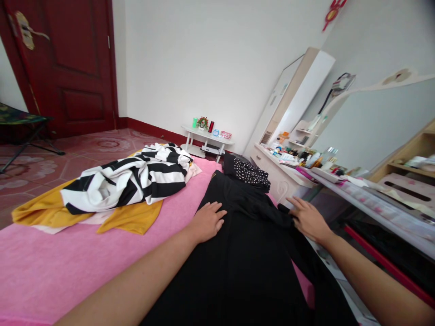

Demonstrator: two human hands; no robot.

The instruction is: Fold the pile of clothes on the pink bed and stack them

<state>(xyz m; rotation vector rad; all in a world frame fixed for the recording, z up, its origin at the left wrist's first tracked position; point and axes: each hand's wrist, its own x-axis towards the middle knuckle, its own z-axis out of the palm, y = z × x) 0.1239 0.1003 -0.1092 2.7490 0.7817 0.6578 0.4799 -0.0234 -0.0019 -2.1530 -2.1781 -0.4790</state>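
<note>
A long black garment (238,253) lies spread over the pink bed cover, reaching to the bottom of the view. My left hand (208,222) rests on its left edge, palm down with the fingers loosely apart. At the garment's right side, near the bed's edge, my right hand (310,220) has its thumb and some fingers closed on the black cloth, while the index finger sticks out. A narrow strip of the garment hangs down below that hand, and pink cover shows in a gap beside it. A small gold-coloured mark sits at the garment's far end.
Black-and-white striped cloth (132,179) lies heaped over yellow cloth (131,219) on the pink cover (78,262). Dark folded clothes, one polka-dotted (249,174), sit at the far end. A dressing table (267,160) with bottles stands right; a low white table (207,133) stands behind.
</note>
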